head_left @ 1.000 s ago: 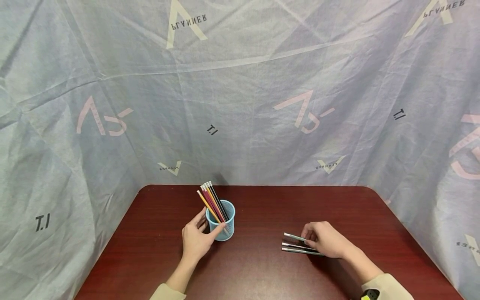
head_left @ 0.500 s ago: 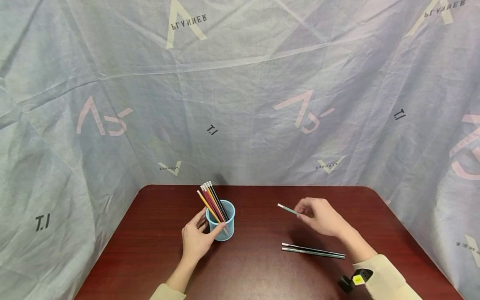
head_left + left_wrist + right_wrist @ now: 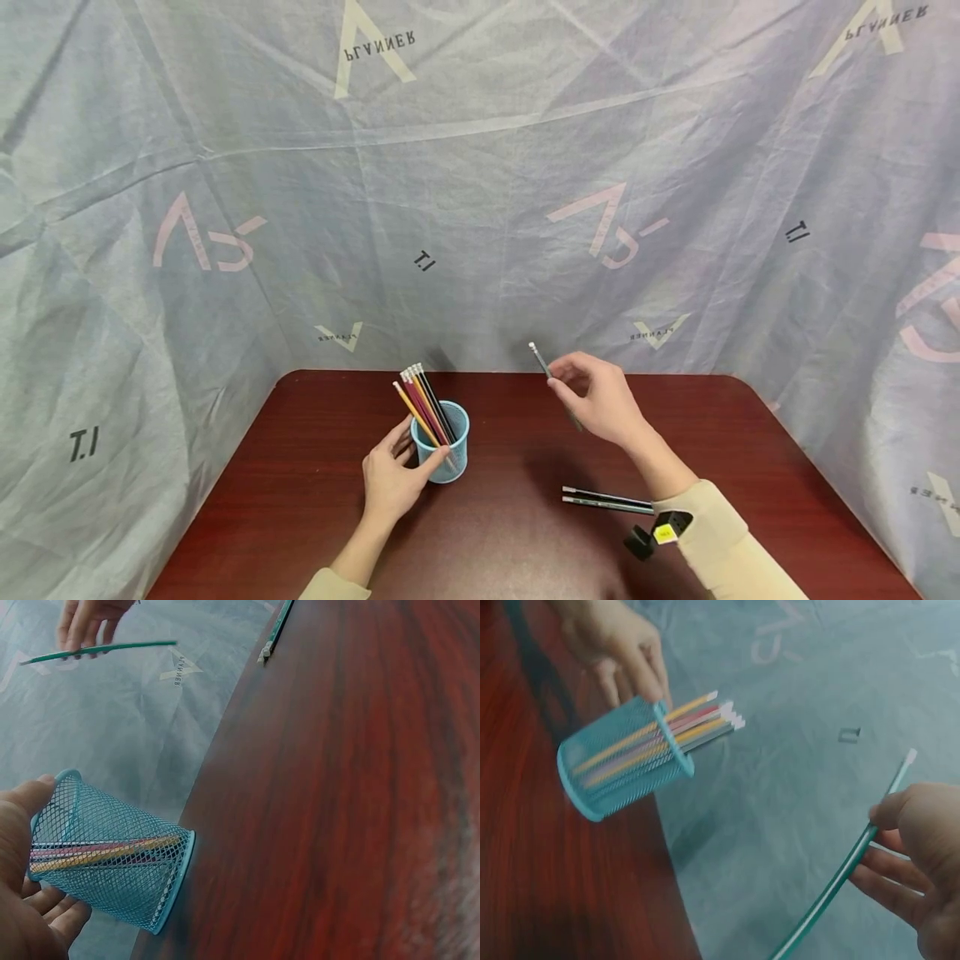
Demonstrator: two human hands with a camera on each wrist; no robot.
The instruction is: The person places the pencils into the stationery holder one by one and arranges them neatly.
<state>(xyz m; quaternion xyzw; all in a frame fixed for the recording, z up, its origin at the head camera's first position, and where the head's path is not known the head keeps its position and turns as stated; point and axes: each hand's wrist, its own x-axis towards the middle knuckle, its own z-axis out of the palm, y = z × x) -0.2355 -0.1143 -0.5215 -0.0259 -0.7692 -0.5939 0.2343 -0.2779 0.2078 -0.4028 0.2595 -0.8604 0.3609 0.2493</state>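
A light blue mesh pencil cup (image 3: 453,461) stands on the table, with several yellow, dark red and black pencils (image 3: 424,402) leaning left inside it. My left hand (image 3: 396,479) grips the cup's side near the rim, thumb in front and fingers behind. Raised above the table to the right, my right hand (image 3: 596,400) pinches a green pencil (image 3: 845,868) between thumb and fingers. Its white eraser end points up and left in the head view. Two more pencils (image 3: 607,500), one black and one green, lie side by side below my right forearm, which covers their far ends.
The dark red wooden table (image 3: 495,542) has rounded back corners. A grey printed cloth (image 3: 480,208) hangs behind it and along both sides. A black device with a yellow label (image 3: 664,532) is strapped at my right wrist.
My right hand has lifted the green pencil off the table and carried it up and left, tilting it from nearly flat to steep. My left hand and the cup stay in place.
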